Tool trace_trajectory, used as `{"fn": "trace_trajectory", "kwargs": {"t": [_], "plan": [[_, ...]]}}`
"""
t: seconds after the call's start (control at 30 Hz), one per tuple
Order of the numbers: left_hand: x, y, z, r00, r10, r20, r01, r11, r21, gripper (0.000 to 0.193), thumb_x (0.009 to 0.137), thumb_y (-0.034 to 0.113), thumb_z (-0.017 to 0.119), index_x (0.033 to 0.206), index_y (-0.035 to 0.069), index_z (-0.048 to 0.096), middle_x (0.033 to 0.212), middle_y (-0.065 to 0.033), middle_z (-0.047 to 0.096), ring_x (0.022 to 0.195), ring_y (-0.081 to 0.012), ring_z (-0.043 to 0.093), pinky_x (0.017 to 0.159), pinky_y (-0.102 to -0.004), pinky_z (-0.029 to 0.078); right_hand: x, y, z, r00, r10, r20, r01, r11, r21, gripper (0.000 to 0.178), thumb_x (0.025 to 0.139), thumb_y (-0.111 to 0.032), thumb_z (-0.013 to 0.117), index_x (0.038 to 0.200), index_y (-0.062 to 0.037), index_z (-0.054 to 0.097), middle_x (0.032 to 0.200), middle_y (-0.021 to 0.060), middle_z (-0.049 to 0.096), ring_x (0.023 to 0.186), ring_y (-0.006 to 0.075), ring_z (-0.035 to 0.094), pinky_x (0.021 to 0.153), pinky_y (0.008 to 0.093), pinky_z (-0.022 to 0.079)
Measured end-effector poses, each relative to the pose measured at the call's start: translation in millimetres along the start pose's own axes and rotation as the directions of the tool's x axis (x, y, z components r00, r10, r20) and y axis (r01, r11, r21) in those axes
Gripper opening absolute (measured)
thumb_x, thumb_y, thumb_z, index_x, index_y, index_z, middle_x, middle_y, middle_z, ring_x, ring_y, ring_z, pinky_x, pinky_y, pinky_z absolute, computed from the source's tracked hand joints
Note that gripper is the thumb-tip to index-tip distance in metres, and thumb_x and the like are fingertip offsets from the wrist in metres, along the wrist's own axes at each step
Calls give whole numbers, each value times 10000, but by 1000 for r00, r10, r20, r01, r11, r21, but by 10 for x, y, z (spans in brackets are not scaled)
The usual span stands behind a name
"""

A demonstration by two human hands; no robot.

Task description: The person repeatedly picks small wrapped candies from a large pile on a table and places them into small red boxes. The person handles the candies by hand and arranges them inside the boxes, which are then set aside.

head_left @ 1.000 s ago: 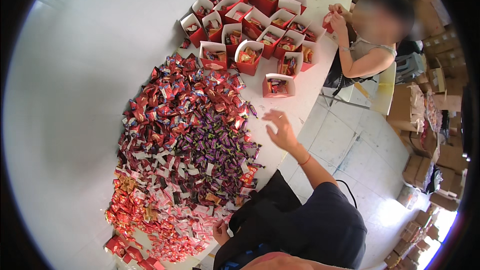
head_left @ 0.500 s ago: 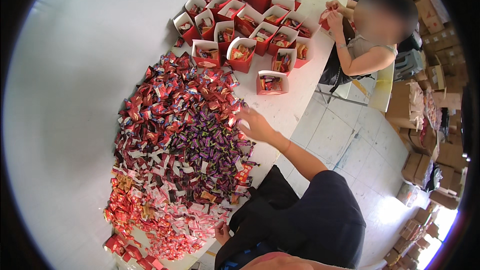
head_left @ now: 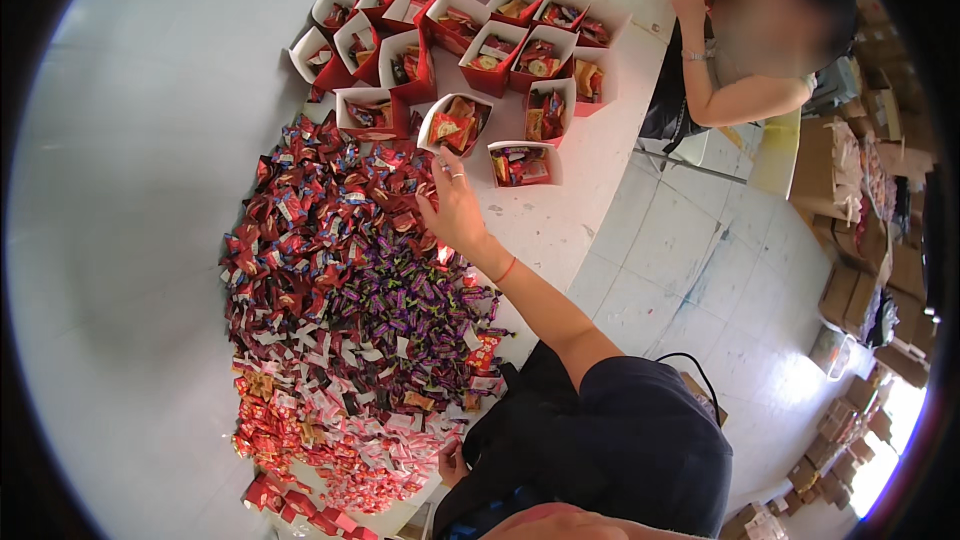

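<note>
My right hand reaches over the upper edge of the candy pile, fingers apart, with nothing visible in it. Its fingertips are at the near rim of a red box with a white inside, filled with wrapped candies; whether they touch it I cannot tell. Under and beside the hand lie red-wrapped candies and purple-wrapped candies. My left hand rests low at the table edge beside pink-and-white candies. Its fingers are curled, and what they hold, if anything, is hidden.
Several filled red boxes stand close together at the far side. One box sits nearer the table's right edge. Folded red boxes lie at the bottom left. Across the corner sits another person; cartons line the right.
My right hand has moved left and away from me, from the purple candies' edge to the box. The view has shifted, so the boxes appear higher and further left. My left hand stays low.
</note>
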State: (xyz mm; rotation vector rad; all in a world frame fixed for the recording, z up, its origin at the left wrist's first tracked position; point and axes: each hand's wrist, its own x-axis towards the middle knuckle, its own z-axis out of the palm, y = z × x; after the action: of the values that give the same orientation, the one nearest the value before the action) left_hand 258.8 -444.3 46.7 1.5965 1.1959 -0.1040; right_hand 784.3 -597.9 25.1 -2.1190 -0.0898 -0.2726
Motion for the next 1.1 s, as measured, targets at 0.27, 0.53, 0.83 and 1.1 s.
{"fn": "trace_trajectory", "kwargs": {"t": [0.27, 0.53, 0.83, 1.1], "plan": [[88, -72, -48, 1000, -14, 16, 15, 999, -44, 182, 876, 90, 624, 1016, -21, 593, 895, -101, 666, 760, -131, 627, 708, -239, 502, -182, 23, 51, 998, 35, 51, -39, 996, 80, 527, 781, -81, 663, 1239, 90, 467, 1375, 232, 343, 1190, 396, 449, 954, 411, 439], [-92, 463, 129, 994, 89, 56, -82, 988, -129, 170, 875, 85, 620, 1012, -14, 600, 899, -100, 663, 773, -125, 623, 710, -243, 498, -260, -151, 18, 995, -89, 53, 86, 994, 67, 444, 768, -85, 683, 1187, -11, 558, 1328, 201, 436, 1145, 372, 488, 910, 404, 465], [15, 175, -483, 1000, 11, 3, -12, 991, 132, 204, 874, 166, 628, 1026, 31, 637, 866, -84, 672, 725, -129, 626, 650, -256, 487, -1575, -628, 536, 868, -266, 419, 238, 964, 120, 328, 797, -165, 650, 1100, -48, 599, 1207, 175, 557, 1128, 341, 513, 948, 422, 411], [378, -2158, -2074, 812, -43, -581, -108, 969, -223, 207, 843, 223, 649, 930, 37, 627, 780, -82, 648, 681, -159, 626, 633, -299, 495, -3247, -997, 856, 598, -280, 751, 252, 955, 155, 294, 849, -144, 612, 1117, -29, 571, 1132, 171, 535, 1007, 282, 577, 799, 363, 502]]}}
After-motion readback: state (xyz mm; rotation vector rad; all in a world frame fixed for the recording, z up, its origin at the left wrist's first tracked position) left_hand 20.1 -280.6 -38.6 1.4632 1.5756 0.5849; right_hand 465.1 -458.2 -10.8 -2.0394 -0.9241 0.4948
